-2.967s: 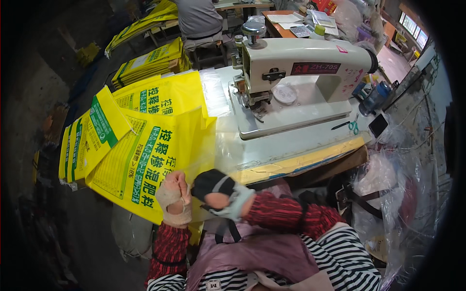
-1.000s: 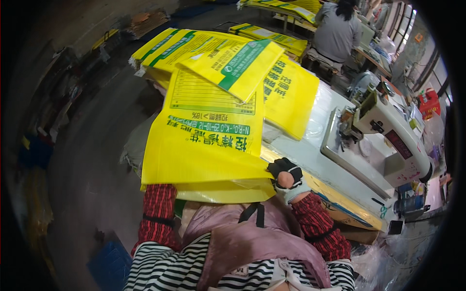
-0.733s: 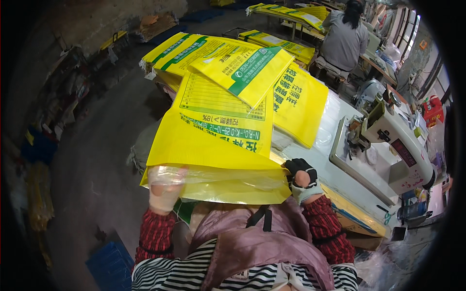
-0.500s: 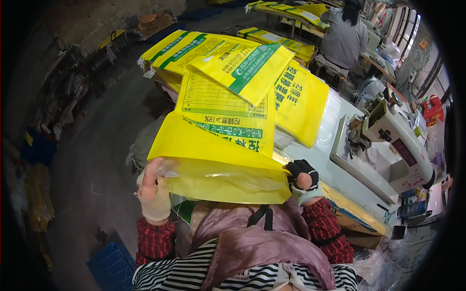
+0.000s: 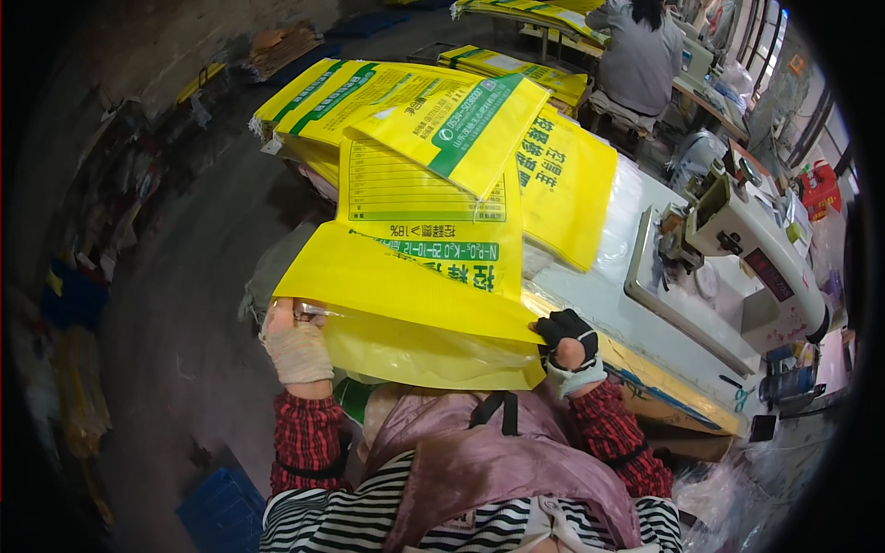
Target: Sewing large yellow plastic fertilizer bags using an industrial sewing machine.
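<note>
A yellow woven plastic bag [image 5: 396,272] with green printing stretches in front of me, its near end spread apart. Inside that mouth shows a clear plastic liner [image 5: 396,334]. My left hand [image 5: 297,343], wrapped in pale cloth, grips the left corner of the mouth, some fingers tucked under the edge. At the right corner, my right hand [image 5: 570,343], in a black fingerless glove, pinches the edge. The bag's far part lies on the table, beneath another yellow bag [image 5: 461,124].
A white sewing machine [image 5: 761,263] stands on the table [image 5: 604,300] at right. More yellow bags [image 5: 576,194] lie on it. Blue-handled scissors [image 5: 740,394] rest near its right edge. Farther back, a person in grey [image 5: 641,60] sits with their back to me. A blue crate [image 5: 221,511] is on the floor.
The left hand has shifted slightly lower and its fingers have curled further into the bag's corner. The upper edge of the mouth has dropped a little. Both hands keep hold.
</note>
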A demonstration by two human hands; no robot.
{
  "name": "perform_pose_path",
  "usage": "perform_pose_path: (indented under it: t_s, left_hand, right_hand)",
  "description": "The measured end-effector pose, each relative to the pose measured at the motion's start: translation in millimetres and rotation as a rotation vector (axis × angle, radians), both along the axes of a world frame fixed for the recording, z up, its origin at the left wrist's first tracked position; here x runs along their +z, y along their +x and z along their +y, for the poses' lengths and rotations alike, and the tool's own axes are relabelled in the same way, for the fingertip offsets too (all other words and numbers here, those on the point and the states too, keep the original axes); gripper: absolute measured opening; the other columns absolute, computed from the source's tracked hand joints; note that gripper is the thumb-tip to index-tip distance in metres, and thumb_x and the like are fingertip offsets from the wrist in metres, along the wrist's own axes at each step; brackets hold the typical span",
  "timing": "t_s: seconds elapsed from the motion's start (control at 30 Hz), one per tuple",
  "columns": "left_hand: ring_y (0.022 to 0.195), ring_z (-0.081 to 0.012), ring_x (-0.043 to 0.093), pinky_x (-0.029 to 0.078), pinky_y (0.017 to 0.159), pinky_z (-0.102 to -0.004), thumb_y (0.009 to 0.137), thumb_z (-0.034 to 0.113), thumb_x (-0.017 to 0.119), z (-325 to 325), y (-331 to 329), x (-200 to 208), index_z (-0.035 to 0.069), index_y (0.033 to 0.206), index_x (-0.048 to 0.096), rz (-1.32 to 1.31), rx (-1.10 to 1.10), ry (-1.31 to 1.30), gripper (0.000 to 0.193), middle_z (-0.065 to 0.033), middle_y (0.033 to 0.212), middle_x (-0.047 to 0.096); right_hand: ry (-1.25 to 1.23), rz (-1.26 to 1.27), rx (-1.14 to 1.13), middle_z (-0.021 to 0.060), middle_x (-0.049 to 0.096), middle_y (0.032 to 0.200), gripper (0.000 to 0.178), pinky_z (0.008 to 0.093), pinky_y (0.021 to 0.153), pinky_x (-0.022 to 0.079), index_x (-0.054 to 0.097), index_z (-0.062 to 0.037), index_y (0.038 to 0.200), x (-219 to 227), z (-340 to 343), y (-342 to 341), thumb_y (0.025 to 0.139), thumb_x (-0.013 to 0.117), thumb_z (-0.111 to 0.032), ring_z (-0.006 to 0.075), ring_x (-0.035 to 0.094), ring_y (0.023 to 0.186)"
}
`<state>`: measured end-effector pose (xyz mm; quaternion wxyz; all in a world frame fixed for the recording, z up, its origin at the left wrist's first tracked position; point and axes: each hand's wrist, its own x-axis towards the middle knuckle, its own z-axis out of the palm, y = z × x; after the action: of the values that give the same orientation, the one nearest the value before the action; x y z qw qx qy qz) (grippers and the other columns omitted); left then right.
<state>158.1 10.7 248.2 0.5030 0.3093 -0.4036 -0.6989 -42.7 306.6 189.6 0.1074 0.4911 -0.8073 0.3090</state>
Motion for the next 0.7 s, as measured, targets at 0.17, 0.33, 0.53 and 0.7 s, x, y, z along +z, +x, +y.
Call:
perform_pose_path:
  t_s: [0.17, 0.33, 0.53, 0.7]
  left_hand:
    - [0.073, -0.0151, 0.059, 0.044, 0.061, -0.0285, 0.089, 0.019, 0.053, -7.8, 5.4, -14.8, 0.007, 0.092, 0.064, 0.047, 0.015, 0.087, 0.018, -0.0024, 0.081, 0.064]
    - [0.079, -0.0173, 0.061, 0.048, 0.069, -0.0299, 0.09, 0.023, 0.049, 15.9, -0.7, 5.7, 0.005, 0.092, 0.066, 0.183, 0.036, 0.108, 0.025, -0.0051, 0.086, 0.065]
    - [0.083, -0.0159, 0.061, 0.05, 0.074, -0.0308, 0.093, 0.019, 0.048, 9.5, 18.1, -3.8, 0.001, 0.097, 0.064, -0.119, -0.005, -0.29, 0.025, -0.005, 0.09, 0.065]
    - [0.089, -0.0163, 0.06, 0.05, 0.077, -0.0321, 0.094, 0.02, 0.047, 23.2, 15.6, 12.7, 0.001, 0.1, 0.063, -0.107, 0.097, -0.182, 0.026, -0.0056, 0.096, 0.064]
  right_hand:
    - [-0.028, 0.033, 0.009, 0.0127, 0.06, 0.074, 0.019, 0.0379, 0.061, 0.047, 0.067, -0.0069, 0.087, 3.3, -1.4, 5.2, 0.069, 0.061, -0.006, 0.031, 0.059, 0.072]
    - [-0.021, 0.027, 0.02, 0.0126, 0.06, 0.074, 0.019, 0.0381, 0.061, 0.048, 0.067, -0.0058, 0.086, -3.8, 7.2, 3.9, 0.067, 0.062, -0.006, 0.0303, 0.059, 0.071]
    - [-0.059, -0.017, 0.028, 0.0125, 0.06, 0.075, 0.02, 0.0385, 0.061, 0.048, 0.067, -0.006, 0.087, -14.3, 9.6, 5.8, 0.068, 0.062, -0.006, 0.0303, 0.059, 0.071]
    - [-0.088, 0.012, 0.053, 0.0123, 0.06, 0.078, 0.019, 0.0389, 0.062, 0.047, 0.066, -0.0068, 0.088, -18.9, 10.6, 5.5, 0.07, 0.06, -0.007, 0.0302, 0.059, 0.073]
